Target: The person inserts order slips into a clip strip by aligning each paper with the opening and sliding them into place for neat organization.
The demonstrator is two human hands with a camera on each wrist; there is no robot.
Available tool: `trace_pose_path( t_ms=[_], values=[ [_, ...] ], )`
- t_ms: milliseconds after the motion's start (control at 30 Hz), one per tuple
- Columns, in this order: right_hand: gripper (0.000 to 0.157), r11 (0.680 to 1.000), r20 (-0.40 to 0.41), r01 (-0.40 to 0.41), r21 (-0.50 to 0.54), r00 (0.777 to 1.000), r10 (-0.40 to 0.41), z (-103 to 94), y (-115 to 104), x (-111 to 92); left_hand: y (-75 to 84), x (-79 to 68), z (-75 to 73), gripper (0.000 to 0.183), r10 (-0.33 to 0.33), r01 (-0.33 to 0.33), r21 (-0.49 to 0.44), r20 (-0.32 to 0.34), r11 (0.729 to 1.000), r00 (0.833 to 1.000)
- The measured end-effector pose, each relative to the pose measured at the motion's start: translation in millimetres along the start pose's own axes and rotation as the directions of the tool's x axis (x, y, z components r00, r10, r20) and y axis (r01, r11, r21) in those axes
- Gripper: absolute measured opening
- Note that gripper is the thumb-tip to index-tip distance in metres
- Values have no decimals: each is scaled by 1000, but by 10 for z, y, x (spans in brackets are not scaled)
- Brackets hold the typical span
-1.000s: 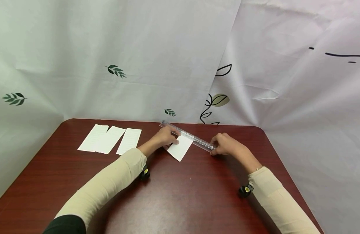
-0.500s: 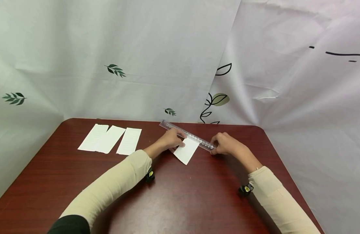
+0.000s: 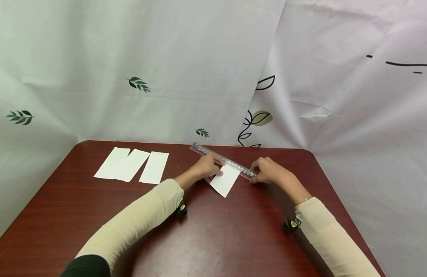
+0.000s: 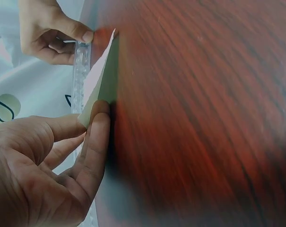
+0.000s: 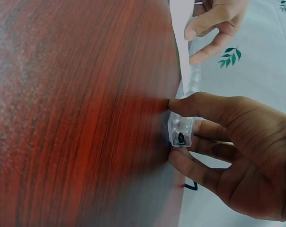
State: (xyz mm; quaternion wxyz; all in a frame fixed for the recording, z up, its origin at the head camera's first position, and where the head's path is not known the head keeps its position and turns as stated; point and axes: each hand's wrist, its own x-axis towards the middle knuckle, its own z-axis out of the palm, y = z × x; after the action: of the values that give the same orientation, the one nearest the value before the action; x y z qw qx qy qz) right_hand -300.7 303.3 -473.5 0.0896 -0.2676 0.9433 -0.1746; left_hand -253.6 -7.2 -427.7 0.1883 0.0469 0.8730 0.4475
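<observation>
In the head view, a long clear plastic bar [image 3: 201, 148], shaped like a ruler with a ridged strip along it, lies slanted near the table's back edge. My left hand [image 3: 205, 167] pinches a small white paper [image 3: 226, 181] between thumb and fingers. The paper's far edge meets the bar; its near corner points toward me. The left wrist view shows the paper [image 4: 106, 78] tilted, its shaded underside facing the table. At the bar's right end, my right hand [image 3: 266, 170] grips it by thumb and fingers. A small black piece shows inside that bar end [image 5: 181, 137] in the right wrist view.
White lined paper with a notch in its top edge [image 3: 113, 163] lies at the back left of the brown wooden table [image 3: 213, 234]. Beside it is a narrower paper strip [image 3: 154, 167]. A pale leaf-printed curtain [image 3: 171, 69] hangs behind the table.
My left hand has slid to the right along the bar, carrying the small paper with it. The bar and my right hand have stayed in place.
</observation>
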Motion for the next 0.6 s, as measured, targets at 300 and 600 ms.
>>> trace_pose_path(
  t_ms=[300,600],
  values=[
    [28,1000,15,7,9,1000,-7,-214,-344,-142,41,-18,81,37,16,-16,-1,17,1000,1000],
    [33,1000,26,-6,2,1000,6,-108,-167,-57,81,-55,111,37,16,-16,-11,12,1000,1000]
  ],
)
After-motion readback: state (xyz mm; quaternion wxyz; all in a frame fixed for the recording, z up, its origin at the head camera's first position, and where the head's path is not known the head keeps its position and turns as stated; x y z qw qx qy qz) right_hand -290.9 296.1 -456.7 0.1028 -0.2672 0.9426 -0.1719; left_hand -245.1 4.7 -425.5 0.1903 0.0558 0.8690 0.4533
